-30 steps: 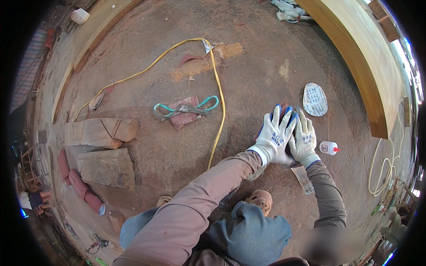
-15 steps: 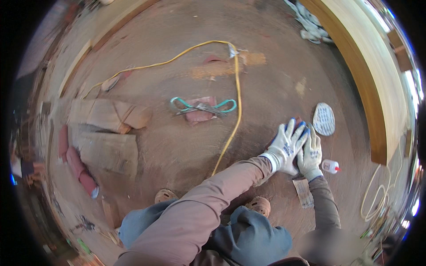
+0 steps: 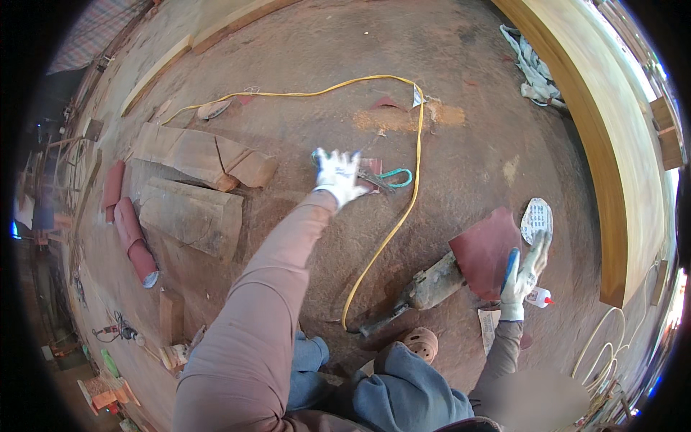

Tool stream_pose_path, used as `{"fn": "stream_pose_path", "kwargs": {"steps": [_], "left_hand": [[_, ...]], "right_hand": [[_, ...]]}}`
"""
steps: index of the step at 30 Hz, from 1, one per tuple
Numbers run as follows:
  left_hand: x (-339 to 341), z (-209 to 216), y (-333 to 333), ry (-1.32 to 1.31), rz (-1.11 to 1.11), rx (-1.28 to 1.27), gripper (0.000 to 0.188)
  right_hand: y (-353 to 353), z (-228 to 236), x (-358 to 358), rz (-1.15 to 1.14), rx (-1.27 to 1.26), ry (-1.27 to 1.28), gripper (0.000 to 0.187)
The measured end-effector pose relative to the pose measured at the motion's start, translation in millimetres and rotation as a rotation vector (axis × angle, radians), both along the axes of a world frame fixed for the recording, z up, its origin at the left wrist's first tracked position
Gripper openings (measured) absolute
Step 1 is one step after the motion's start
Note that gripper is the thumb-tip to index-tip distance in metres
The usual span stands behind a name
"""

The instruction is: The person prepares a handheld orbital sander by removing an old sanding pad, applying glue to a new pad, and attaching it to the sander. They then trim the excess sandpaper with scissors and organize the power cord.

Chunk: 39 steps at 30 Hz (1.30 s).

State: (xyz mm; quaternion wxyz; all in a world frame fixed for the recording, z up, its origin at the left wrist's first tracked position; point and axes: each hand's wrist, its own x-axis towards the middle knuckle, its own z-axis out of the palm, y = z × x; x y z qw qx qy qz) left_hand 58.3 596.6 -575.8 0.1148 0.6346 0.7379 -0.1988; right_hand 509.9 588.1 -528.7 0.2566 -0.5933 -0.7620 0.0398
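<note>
My left hand [image 3: 338, 177], in a white glove, reaches out over scissors [image 3: 376, 179] with teal handles, its fingers spread. It covers part of them; whether it touches them I cannot tell. Beneath the scissors lies a small reddish sandpaper piece [image 3: 373, 166]. My right hand [image 3: 522, 282], gloved in white with blue inside, has straight fingers and the thumb apart. It is beside the right edge of a larger dark red sandpaper sheet [image 3: 486, 248]. That sheet lies over the head end of a dusty corded power tool [image 3: 434, 285] on the floor. An oval printed pad [image 3: 536, 219] is just beyond my right fingertips.
A yellow cord [image 3: 418, 155] loops across the floor. A small white bottle with a red tip [image 3: 538, 297] lies by my right hand. Wood blocks [image 3: 193, 216] and red sandpaper rolls [image 3: 133, 237] lie left. A long wooden beam [image 3: 612, 209] curves along the right.
My left hand has left the spot beside my right hand and moved far left to the scissors. The red sandpaper and the tool, hidden before, now show. My right hand has shifted slightly down.
</note>
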Motion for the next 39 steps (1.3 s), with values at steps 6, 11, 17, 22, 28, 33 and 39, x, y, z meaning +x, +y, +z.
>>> {"fn": "stream_pose_path", "kwargs": {"steps": [6,11,17,22,28,33,39], "left_hand": [[-40.7,-12.5,-41.3,-0.167,0.123,-0.023,0.085],[-36.6,25.6,-54.1,-0.302,0.069,0.007,0.079],[-25.8,72.0,-35.2,-0.769,-0.072,-0.305,0.080],[37.6,159.0,-51.9,-1.610,0.287,-0.742,0.092],[87.1,138.0,-39.6,-2.238,0.675,-1.209,0.105],[117.5,150.4,-28.5,-2.558,0.510,-1.495,0.102],[131.8,159.2,-18.0,-2.398,0.721,-1.383,0.096]], "right_hand": [[-35.2,48.4,-60.6,0.048,0.121,0.068,0.057],[-59.1,42.8,-128.0,0.433,0.029,0.073,0.044],[-59.3,28.3,-161.2,0.462,0.033,0.210,0.052],[-54.1,50.8,-145.5,0.349,0.073,0.279,0.079],[-46.7,65.9,-109.9,0.069,0.311,0.557,0.093],[-50.4,81.5,-82.3,-0.046,0.534,0.129,0.078],[-40.2,85.9,-46.0,0.040,0.273,-0.067,0.038]]}}
